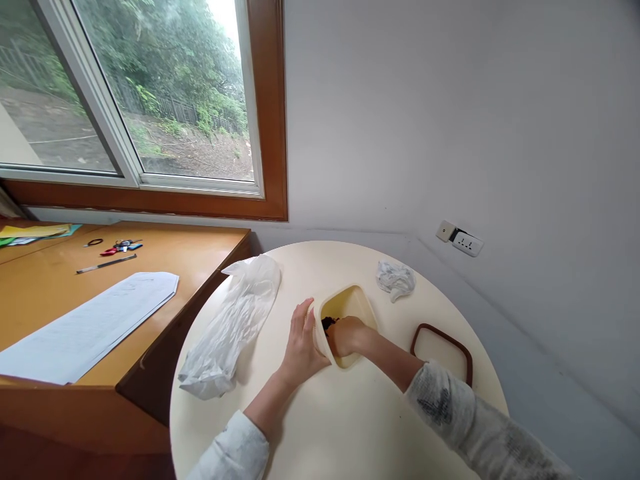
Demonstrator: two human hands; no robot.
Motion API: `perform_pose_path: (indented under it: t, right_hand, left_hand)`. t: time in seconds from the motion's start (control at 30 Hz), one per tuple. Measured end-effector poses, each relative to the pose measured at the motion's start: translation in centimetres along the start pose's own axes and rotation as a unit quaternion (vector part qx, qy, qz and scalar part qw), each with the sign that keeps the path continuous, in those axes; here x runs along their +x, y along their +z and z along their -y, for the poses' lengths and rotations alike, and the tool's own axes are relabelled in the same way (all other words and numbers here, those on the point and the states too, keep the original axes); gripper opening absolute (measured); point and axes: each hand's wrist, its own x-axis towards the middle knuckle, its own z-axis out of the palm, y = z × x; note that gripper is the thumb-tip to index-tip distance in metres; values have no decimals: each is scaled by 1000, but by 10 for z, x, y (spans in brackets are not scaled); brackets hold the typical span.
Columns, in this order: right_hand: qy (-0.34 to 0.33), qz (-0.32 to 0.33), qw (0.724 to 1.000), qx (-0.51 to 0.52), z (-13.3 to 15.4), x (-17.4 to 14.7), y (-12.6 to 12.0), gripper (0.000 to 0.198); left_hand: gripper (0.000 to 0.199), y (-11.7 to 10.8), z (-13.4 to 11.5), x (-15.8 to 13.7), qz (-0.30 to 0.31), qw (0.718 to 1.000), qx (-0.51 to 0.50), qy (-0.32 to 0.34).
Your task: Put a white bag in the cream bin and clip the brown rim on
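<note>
Head view: a pale yellow bin (357, 301) stands on a round white table (320, 427), with two hands at it.
We observe the left hand (303, 343) spread against the bin's left outer side, thumb and fingers apart. The right hand (349, 335) is inside the bin, beside dark material (328, 323); its fingers are hidden, so we cannot tell whether they pinch anything. We note a long white plastic bag (240, 327) left of the bin, a crumpled plastic bag (395, 279) beyond it to the right, and a brown frame (469, 363) lying near the right forearm. We record papers (95, 327) on the adjoining wooden desk (210, 247).
</note>
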Motion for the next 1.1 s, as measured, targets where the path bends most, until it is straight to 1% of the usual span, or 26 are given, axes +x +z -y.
perform_pose_path:
  t: [0.07, 0.1, 0.2, 0.27, 0.3, 0.4, 0.47, 0.53, 0.6, 0.7, 0.8, 0.87, 0.93, 1.0, 1.1]
  right_hand:
    - [8, 28, 999, -26, -2, -9, -5, 14]
    - [7, 29, 999, -34, -3, -15, -7, 15]
    - [-11, 2, 999, -42, -12, -46, -13, 26]
    - [-28, -31, 998, -37, -17, -70, -15, 37]
    - [-43, -53, 997, -29, -18, -82, -14, 40]
    - [-117, -147, 982, 33, -13, -109, -8, 37]
    - [-151, -202, 965, 78, -5, -117, 0, 34]
    - [-162, -244, 952, 94, 0, -117, 9, 31]
    - [-174, -276, 943, 70, -4, -112, 19, 29]
    - [-199, -331, 922, -15, -27, -100, 32, 31]
    - [-220, -390, 888, -102, -55, -89, 41, 31]
    - [-228, -420, 868, -136, -65, -82, 46, 29]
    - [-224, -442, 856, -145, -65, -76, 48, 28]
    - [-217, -455, 851, -146, -58, -70, 49, 27]
    - [-196, -470, 846, -156, -42, -61, 49, 23]
  left_hand:
    - [111, 0, 0, 1, 1, 1000, 4, -1]
    - [111, 0, 0, 1, 2, 1000, 3, -3]
    - [111, -2, 1, 3, 12, 1000, -4, -14]
    - [112, -2, 2, 3, 19, 999, -12, -24]
    - [112, -2, 3, 3, 21, 999, -18, -28]
    - [112, -2, 4, 3, 28, 998, -36, -44]
    - [113, -2, 3, 2, 31, 996, -45, -64]
    - [115, -3, 2, 2, 32, 995, -51, -85]
    - [116, -5, 0, 2, 34, 993, -58, -99]
    - [117, -9, -2, 3, 38, 989, -82, -114]
    - [117, -12, -2, 7, 48, 984, -113, -126]
    - [117, -14, -2, 8, 55, 981, -125, -139]
    - [119, -17, -2, 9, 61, 975, -140, -159]
    - [117, -18, -3, 8, 63, 968, -158, -184]
    - [103, -15, -7, 4, 48, 963, -162, -211]
